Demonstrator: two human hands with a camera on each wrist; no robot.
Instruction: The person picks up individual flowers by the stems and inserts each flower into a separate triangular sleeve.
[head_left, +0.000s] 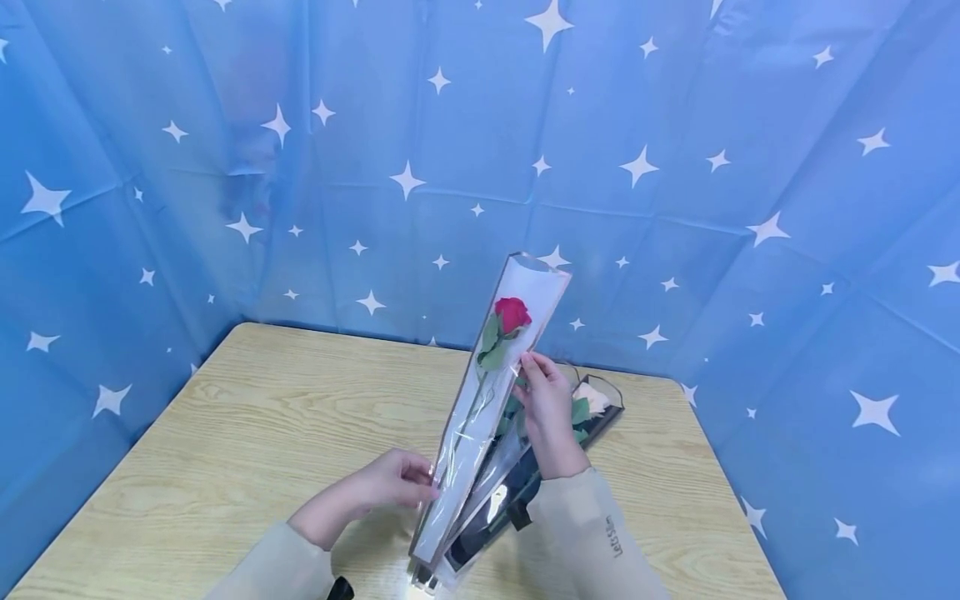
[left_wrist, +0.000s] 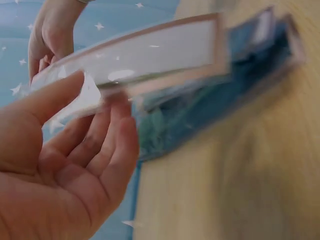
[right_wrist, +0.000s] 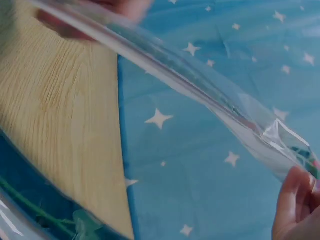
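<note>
A single red rose (head_left: 512,317) with green leaves lies inside a long clear and white flower sleeve (head_left: 468,433) with a brownish edge, held slanting above the table. My right hand (head_left: 549,408) pinches the sleeve's right edge just below the bloom. Lower down, my left hand (head_left: 390,481) holds the sleeve's left edge between thumb and fingers; the left wrist view has the thumb on the near side of the film. Behind and under this sleeve, a pale rose (head_left: 592,398) rests in a dark sleeve (head_left: 521,479), partly covered by my right hand and the red rose's sleeve.
The light wooden table (head_left: 285,417) stands against a blue curtain (head_left: 337,167) printed with white stars. More greenery and a greyish wrap show between the two sleeves, but what they belong to is partly hidden. A small black object (head_left: 341,588) sits by my left cuff.
</note>
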